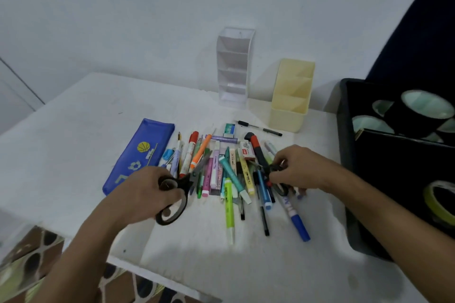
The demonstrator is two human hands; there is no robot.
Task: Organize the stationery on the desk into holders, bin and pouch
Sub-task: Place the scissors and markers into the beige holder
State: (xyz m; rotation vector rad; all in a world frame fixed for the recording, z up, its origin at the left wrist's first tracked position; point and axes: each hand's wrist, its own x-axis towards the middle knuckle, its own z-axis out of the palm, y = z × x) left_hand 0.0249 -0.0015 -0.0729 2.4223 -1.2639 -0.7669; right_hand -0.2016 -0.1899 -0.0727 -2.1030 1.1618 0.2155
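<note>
On the white desk point(73, 130), sorting is barely starting: the left hand point(145, 194) is gripping black-handled scissors point(177, 187), the right hand point(295, 170) is pinching a small black item in the pile of pens and markers point(229, 170); the clear tiered holder point(234, 69) and cream plastic holder point(291, 96) are standing empty behind.

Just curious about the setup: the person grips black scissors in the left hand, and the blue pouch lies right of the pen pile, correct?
Not quite. The head view shows the blue pouch left of the pen pile. The left hand does grip the black scissors.
</note>
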